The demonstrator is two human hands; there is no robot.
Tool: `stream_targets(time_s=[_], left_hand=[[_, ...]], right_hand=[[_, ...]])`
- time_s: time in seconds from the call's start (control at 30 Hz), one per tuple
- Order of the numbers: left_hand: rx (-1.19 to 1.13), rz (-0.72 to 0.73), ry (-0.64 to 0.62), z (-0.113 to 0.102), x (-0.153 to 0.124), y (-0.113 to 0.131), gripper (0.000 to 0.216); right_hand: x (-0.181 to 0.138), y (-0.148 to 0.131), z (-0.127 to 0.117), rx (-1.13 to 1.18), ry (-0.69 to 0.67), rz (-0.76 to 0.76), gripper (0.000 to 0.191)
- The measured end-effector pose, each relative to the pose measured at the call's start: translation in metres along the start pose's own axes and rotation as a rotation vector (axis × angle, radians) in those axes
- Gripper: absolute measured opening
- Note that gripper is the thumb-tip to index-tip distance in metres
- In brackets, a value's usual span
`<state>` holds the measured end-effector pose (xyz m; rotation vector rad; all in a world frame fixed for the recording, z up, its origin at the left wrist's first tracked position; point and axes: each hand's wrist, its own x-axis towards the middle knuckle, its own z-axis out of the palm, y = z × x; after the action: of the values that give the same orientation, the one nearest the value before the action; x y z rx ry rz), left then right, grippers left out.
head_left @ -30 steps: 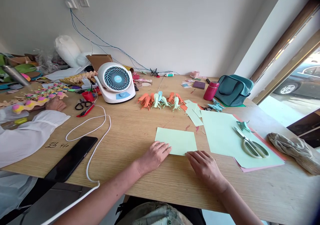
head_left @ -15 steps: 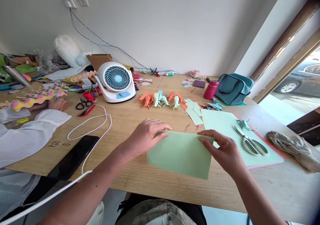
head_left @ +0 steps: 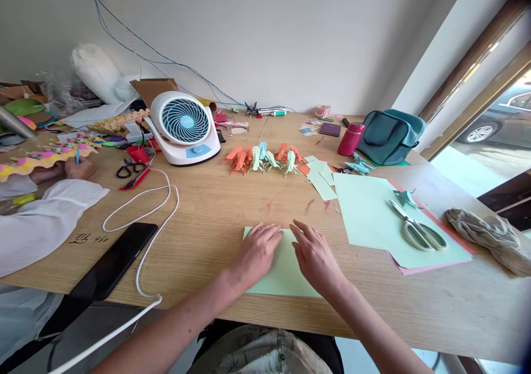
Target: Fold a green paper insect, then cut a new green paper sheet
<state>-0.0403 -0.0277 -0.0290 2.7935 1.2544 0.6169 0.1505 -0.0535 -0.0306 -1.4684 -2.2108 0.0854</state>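
Observation:
A light green sheet of paper (head_left: 286, 274) lies on the wooden table in front of me, partly covered by my hands. My left hand (head_left: 259, 247) rests on its upper left part with the fingers stretched out. Beside it, my right hand (head_left: 313, 252) lies over the upper right part, fingers spread and reaching toward the far edge. Neither hand grasps anything. To the right, scissors (head_left: 417, 230) lie on larger light green sheets (head_left: 365, 208), with a folded blue paper figure (head_left: 405, 198) nearby.
Several folded paper figures (head_left: 265, 158) stand beyond my hands, next to cut paper pieces (head_left: 321, 180). A fan (head_left: 185, 128), a phone (head_left: 112, 260) and a white cable (head_left: 172, 197) are on the left. Another person's hand (head_left: 78, 166) holds a blue pen-like object. A pink bottle (head_left: 351, 139) stands near a teal bag (head_left: 390, 136).
The green sheet was held by its far edge, its near side lifted. Now it lies flat, and both hands have moved inward and down onto it. The view has shifted slightly.

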Motion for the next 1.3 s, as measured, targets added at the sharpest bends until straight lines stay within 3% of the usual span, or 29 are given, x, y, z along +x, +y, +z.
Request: stream_targets(time_s=[0.17,0.3,0.93,1.3], left_hand=[[0.05,-0.055,-0.125,0.017,-0.014,0.005,0.046],[0.074,-0.114,-0.188,0.021,-0.016,0.001,0.052],[0.098,-0.227,-0.18,0.024,-0.017,0.006,0.054],[0.178,-0.402,-0.15,0.027,-0.021,-0.003,0.054]], right_hand=[[0.0,-0.016,0.031,-0.052,-0.087,-0.014,0.049],[-0.001,-0.014,0.038,-0.102,-0.16,0.031,0.051],[-0.003,-0.01,0.041,-0.218,-0.164,0.132,0.055],[-0.011,0.011,0.043,-0.336,-0.103,0.357,0.063]])
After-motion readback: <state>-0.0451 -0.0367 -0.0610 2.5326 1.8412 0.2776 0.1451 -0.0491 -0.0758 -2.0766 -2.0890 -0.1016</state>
